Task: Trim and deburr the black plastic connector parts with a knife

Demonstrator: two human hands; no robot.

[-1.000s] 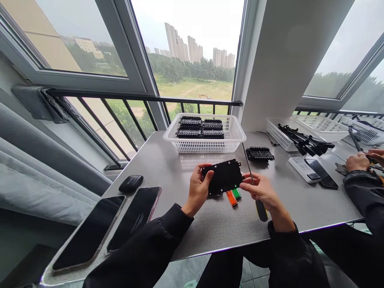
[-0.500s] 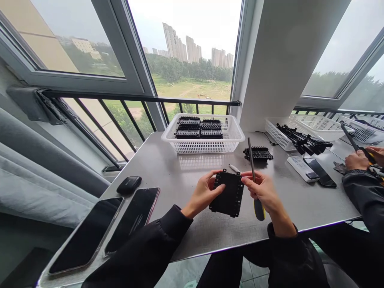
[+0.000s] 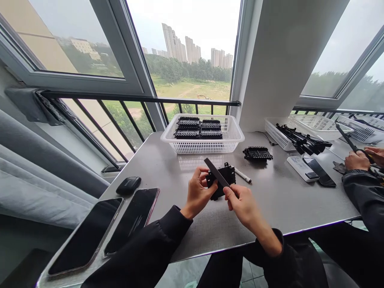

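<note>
In the left hand [image 3: 198,195] sits the black part [image 3: 228,174]; the right hand [image 3: 244,204] holds a flat file [image 3: 215,170] across it. Steady support behind it and light, level strokes should spare its edge tabs [image 3: 227,164].

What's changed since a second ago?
The right hand moved left and no longer pinches the part's edge; it swung the file from pointing up to slanting across the part, which has turned. The left hand still holds the part; the left basket stayed put.
</note>
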